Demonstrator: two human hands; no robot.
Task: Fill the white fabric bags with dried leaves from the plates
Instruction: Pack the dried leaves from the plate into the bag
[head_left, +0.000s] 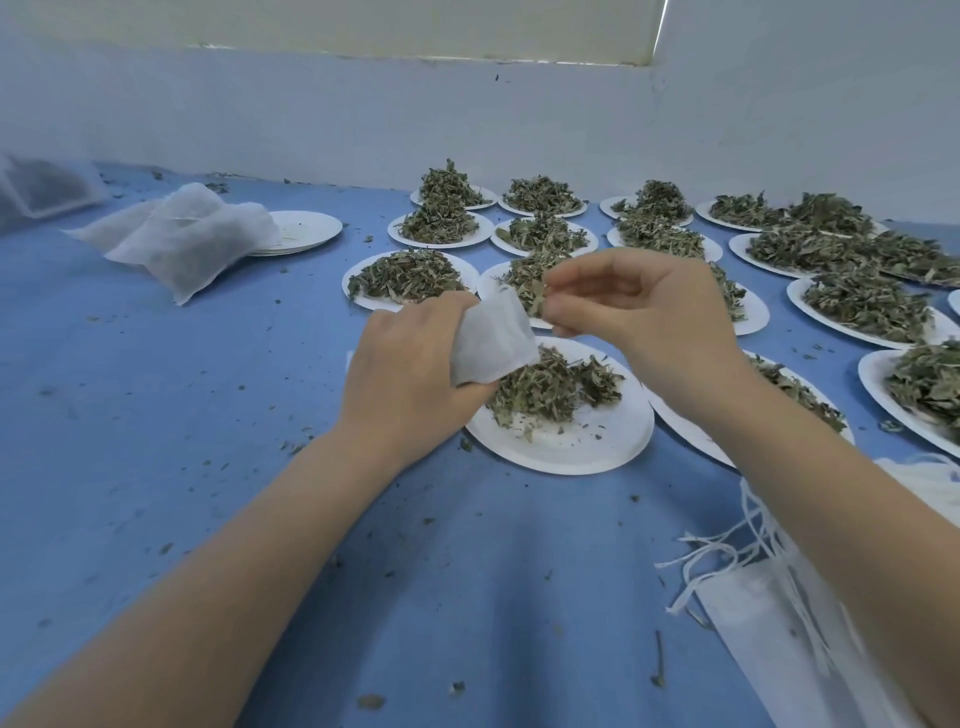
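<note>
My left hand (410, 364) grips a small white fabric bag (493, 340) above the near white plate (571, 447). That plate holds a low heap of dried leaves (556, 387). My right hand (639, 306) is raised just right of the bag's mouth, its fingertips pinching a tuft of dried leaves (535, 296). The two hands are close together over the plate.
Several more white plates (857, 327) heaped with dried leaves cover the blue table to the right and behind. Filled white bags (192, 239) lie at the left beside stacked bare plates (311, 228). Flat bags with strings (769, 587) lie at the near right. A wall stands behind.
</note>
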